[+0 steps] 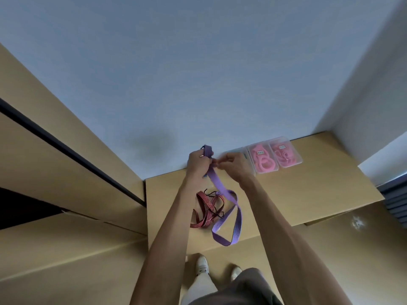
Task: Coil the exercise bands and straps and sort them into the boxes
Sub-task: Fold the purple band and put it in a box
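A purple strap (226, 208) runs from my hands down to the wooden tabletop (308, 194), where its long tail loops toward the front edge. My left hand (198, 161) grips the strap's upper end, fingers curled round it. My right hand (233, 164) pinches the strap just beside the left hand. A red striped strap (207, 210) with black cords lies tangled on the table under my left forearm. Two clear boxes (274, 155) at the back right hold pink bands.
A third clear box (246, 154) sits partly hidden behind my right hand. The table stands against a pale wall, with a wooden cabinet (55, 150) to the left. My feet (201, 264) show below the table's front edge.
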A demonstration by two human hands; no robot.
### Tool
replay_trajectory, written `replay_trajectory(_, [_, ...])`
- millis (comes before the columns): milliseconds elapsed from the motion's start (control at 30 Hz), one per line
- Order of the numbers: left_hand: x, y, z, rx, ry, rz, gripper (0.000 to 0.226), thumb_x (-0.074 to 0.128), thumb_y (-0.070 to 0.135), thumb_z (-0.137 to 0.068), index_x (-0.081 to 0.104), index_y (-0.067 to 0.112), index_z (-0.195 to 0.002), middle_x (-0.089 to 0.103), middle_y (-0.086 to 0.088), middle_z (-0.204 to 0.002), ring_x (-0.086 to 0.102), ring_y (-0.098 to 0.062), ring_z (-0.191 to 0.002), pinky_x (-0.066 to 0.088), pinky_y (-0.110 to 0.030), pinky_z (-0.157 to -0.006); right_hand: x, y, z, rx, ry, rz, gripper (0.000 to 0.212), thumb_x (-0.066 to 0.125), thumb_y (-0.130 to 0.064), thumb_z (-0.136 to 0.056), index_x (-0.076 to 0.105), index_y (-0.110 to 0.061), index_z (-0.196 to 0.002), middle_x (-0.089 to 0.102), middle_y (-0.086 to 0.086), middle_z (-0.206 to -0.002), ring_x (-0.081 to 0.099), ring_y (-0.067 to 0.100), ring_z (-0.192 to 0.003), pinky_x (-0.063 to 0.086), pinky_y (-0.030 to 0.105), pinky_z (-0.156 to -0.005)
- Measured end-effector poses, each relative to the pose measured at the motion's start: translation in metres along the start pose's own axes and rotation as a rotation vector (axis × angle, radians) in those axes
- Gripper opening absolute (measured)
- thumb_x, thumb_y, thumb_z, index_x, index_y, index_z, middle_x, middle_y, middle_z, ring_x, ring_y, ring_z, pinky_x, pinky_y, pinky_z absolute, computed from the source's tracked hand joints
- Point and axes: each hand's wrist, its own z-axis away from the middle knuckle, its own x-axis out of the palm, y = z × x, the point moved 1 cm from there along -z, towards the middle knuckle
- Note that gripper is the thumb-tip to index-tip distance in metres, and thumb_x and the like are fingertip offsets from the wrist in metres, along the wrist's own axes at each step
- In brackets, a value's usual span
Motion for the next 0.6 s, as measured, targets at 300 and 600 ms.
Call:
replay_trajectory(300, [-0.038,0.020,0.012,0.141,-0.327,-0.168,0.033,0.051,-0.007,-0.079,0.075,0.011,-0.093,0.072,-0.004,-0.081,0.069,-0.015,-0.077,0.055,-0.034,-0.071,0.000,-0.021,-0.009,-0.256,-0.119,-0.145,0.031,0.068,0.000,-0.088,0.068,-0.010,-0.117,0.071,0.011,-0.110,0.067,0.016,-0.099,0.049,0.022,-0.088])
replay_trajectory(600, [-0.065,0.037,-0.009,-0.011,-0.093,-0.108,0.036,0.056,0.042,-0.089,0.079,0.015,-0.088,0.075,-0.002,-0.081,0.070,-0.015,-0.071,0.059,-0.030,-0.066,0.050,-0.028,-0.013,-0.176,0.029,-0.278,0.011,0.074,-0.019,-0.088,0.076,-0.011,-0.081,0.074,0.008,-0.080,0.065,0.010,-0.074,0.052,0.030,-0.074])
